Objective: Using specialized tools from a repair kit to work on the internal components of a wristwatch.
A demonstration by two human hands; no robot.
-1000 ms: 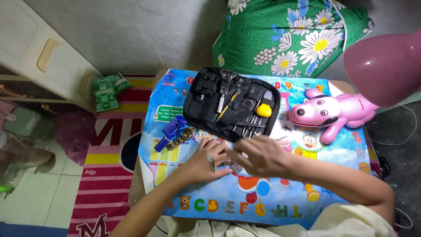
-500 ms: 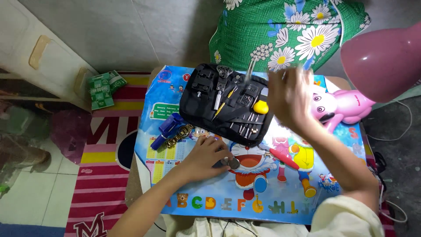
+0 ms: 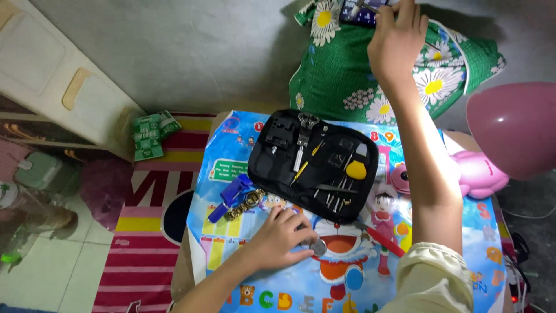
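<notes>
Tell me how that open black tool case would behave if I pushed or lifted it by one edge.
The black tool case lies unzipped and flat, so it probably slides on the glossy mat. It looks soft-sided, likely sagging if lifted by one edge. The yellow tool seems slotted in; others may spill.

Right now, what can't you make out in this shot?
Head view only:
- The dark object at the right hand: cut off by the top edge.
- The small round metal piece under the left hand: partly covered by fingers, too small to identify.
- Small tools in the black tool case: too small to distinguish.
</notes>
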